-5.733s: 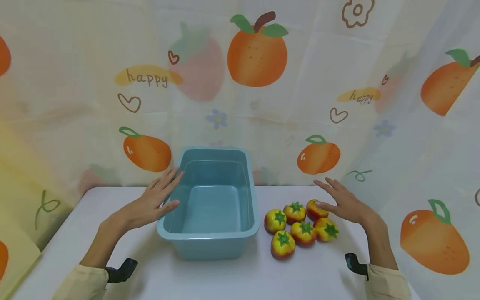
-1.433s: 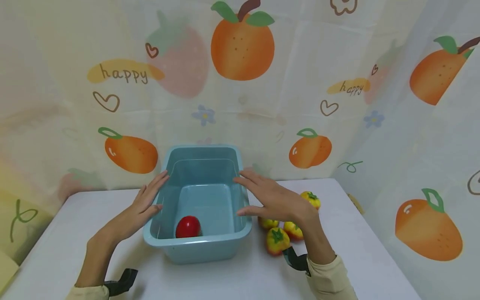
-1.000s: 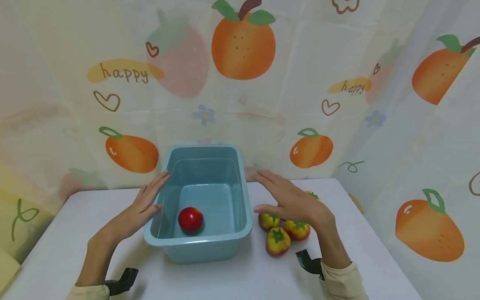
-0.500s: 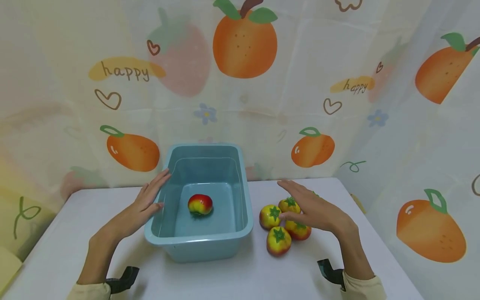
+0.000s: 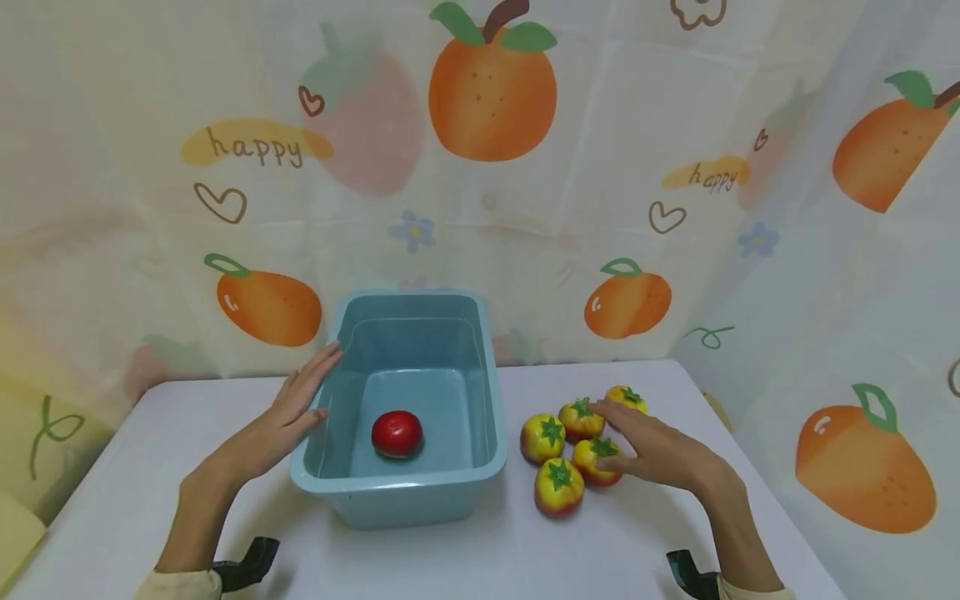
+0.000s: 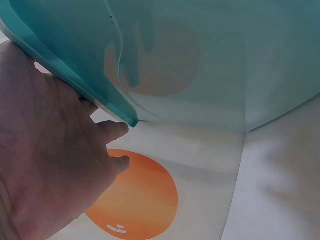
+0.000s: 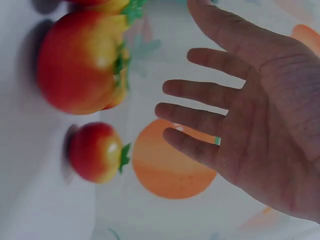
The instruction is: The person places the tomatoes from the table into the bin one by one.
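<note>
In the head view, the blue bin [image 5: 405, 505] stands on the white table [image 5: 480, 567], and one red fruit [image 5: 397, 434] lies inside it, near its front wall; half a second ago this fruit showed red and yellow sides and was more to the middle, now it has rolled and shows almost only red. The left hand [image 5: 290, 412] stays at the left rim, with long, straight fingers, as before; the right hand [image 5: 660, 443] was beside the right rim and has since moved to the group of five fruits [image 5: 558, 488], which were six on the table at the start; it holds nothing, and its fingers reach over the group.

In the left wrist view, the left hand lies along the outer side of the rim, two fingertips [image 6: 120, 162] coming out below the edge; a printed orange [image 6: 145, 200] shows behind.

In the right wrist view, the right palm is wide, the fingers spread and apart from the far fruit [image 7: 95, 152]; whether the thumb touches a fruit, I cannot tell.
</note>
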`<state>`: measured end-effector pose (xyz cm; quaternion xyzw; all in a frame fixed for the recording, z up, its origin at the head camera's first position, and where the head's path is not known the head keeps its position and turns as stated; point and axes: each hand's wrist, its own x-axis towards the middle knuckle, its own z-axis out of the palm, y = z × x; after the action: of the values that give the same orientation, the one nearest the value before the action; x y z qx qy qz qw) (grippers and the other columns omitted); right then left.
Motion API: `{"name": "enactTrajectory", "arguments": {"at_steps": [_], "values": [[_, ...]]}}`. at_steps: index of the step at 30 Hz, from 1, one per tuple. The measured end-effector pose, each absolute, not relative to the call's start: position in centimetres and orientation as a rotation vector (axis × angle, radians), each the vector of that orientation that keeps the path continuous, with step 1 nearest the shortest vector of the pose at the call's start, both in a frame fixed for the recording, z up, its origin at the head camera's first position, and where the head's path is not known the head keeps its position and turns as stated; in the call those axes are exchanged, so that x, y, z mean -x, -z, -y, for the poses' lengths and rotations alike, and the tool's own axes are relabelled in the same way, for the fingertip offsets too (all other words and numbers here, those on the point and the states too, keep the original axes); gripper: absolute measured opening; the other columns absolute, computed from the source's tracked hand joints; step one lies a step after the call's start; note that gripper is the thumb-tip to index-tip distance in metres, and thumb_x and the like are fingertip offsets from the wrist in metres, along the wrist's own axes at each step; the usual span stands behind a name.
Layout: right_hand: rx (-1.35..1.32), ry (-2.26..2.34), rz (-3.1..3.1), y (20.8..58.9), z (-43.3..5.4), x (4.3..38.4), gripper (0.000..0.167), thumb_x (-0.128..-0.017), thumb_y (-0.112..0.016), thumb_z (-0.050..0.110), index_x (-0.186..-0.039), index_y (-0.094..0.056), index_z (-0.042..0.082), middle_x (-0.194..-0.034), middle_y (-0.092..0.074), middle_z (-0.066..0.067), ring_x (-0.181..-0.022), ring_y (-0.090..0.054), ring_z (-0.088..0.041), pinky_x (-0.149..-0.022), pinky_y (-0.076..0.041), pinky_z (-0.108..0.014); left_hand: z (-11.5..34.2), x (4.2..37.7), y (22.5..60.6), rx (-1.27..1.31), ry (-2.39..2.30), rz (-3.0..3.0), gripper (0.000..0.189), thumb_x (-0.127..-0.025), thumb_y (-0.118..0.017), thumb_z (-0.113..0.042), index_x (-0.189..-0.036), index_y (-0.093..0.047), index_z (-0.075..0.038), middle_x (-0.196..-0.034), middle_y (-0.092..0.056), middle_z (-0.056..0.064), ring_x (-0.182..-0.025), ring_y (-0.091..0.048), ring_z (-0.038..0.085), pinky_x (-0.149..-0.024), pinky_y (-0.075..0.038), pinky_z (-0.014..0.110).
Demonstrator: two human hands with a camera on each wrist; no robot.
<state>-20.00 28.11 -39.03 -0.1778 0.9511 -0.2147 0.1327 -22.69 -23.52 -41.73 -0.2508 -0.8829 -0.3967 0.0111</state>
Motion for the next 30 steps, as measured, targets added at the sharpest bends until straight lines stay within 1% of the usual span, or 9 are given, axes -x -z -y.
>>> {"name": "enactTrajectory", "arguments": {"at_steps": [4,9,15,18,21,25,27,30], "values": [[0.502,0.548,-2.755,40.2,-28.7,19.7,0.072,-0.093,-0.076,0.042,-0.153,-0.049,0.012,-0.159,-0.051,-0.016,-0.147,-0.046,-0.045,-0.118,-0.039,-0.069,23.4,22.7,41.9,0.792,1.241,2.754,0.071,-0.105,-0.048,-0.026,-0.169,-0.016,-0.021,-0.178,-0.006,0.012,-0.161,-0.002,0.050,-0.125,0.009,0.076],[0.474,0.494,-2.760,41.2,-29.2,19.7,0.067,-0.091,-0.078,0.038,-0.149,-0.055,0.012,-0.153,-0.058,-0.014,-0.142,-0.053,-0.042,-0.115,-0.043,-0.069,23.3,22.8,41.9,0.808,1.250,2.735,0.071,-0.105,-0.047,-0.020,-0.169,-0.017,-0.019,-0.178,-0.007,0.012,-0.162,-0.002,0.049,-0.125,0.007,0.077],[0.476,0.468,-2.726,42.1,-29.3,20.0,0.062,-0.089,-0.081,0.033,-0.145,-0.060,0.017,-0.148,-0.063,-0.012,-0.138,-0.056,-0.041,-0.111,-0.047,-0.069,23.1,22.9,41.8,0.777,1.263,2.750,0.073,-0.103,-0.048,-0.017,-0.168,-0.017,-0.018,-0.178,-0.006,0.011,-0.162,-0.002,0.049,-0.125,0.007,0.078],[0.507,0.443,-2.726,42.4,-29.2,20.1,0.061,-0.088,-0.082,0.030,-0.144,-0.062,0.021,-0.146,-0.064,-0.011,-0.136,-0.057,-0.042,-0.109,-0.047,-0.071,23.2,23.0,41.8,0.764,1.261,2.758,0.074,-0.102,-0.049,-0.017,-0.169,-0.017,-0.019,-0.178,-0.006,0.010,-0.162,-0.002,0.049,-0.125,0.007,0.078],[0.534,0.450,-2.726,42.5,-29.1,20.1,0.060,-0.087,-0.083,0.030,-0.143,-0.062,0.021,-0.146,-0.064,-0.011,-0.137,-0.056,-0.043,-0.110,-0.046,-0.072,23.3,23.0,41.8,0.766,1.257,2.758,0.074,-0.102,-0.049,-0.016,-0.169,-0.018,-0.021,-0.178,-0.006,0.010,-0.162,-0.002,0.048,-0.125,0.007,0.078],[0.541,0.491,-2.735,42.6,-29.0,20.3,0.055,-0.085,-0.085,0.031,-0.135,-0.064,0.019,-0.137,-0.068,-0.007,-0.127,-0.063,-0.035,-0.109,-0.051,-0.065,23.4,23.0,41.8,0.766,1.255,2.759,0.073,-0.102,-0.048,-0.017,-0.169,-0.018,-0.023,-0.178,-0.006,0.010,-0.162,-0.002,0.048,-0.125,0.007,0.078],[0.550,0.497,-2.747,42.6,-28.9,20.4,0.052,-0.084,-0.086,0.030,-0.129,-0.063,0.019,-0.130,-0.069,-0.004,-0.116,-0.065,-0.028,-0.104,-0.056,-0.059,23.4,22.9,41.8,0.766,1.251,2.758,0.073,-0.103,-0.048,-0.018,-0.169,-0.018,-0.022,-0.178,-0.006,0.010,-0.162,-0.002,0.049,-0.124,0.006,0.079],[0.552,0.512,-2.747,42.6,-28.7,20.5,0.050,-0.083,-0.087,0.027,-0.124,-0.060,0.018,-0.124,-0.069,-0.003,-0.107,-0.065,-0.023,-0.099,-0.059,-0.055,23.5,22.8,41.9,0.766,1.246,2.757,0.071,-0.104,-0.048,-0.022,-0.168,-0.018,-0.019,-0.178,-0.006,0.011,-0.162,-0.002,0.049,-0.123,0.004,0.080]]}}
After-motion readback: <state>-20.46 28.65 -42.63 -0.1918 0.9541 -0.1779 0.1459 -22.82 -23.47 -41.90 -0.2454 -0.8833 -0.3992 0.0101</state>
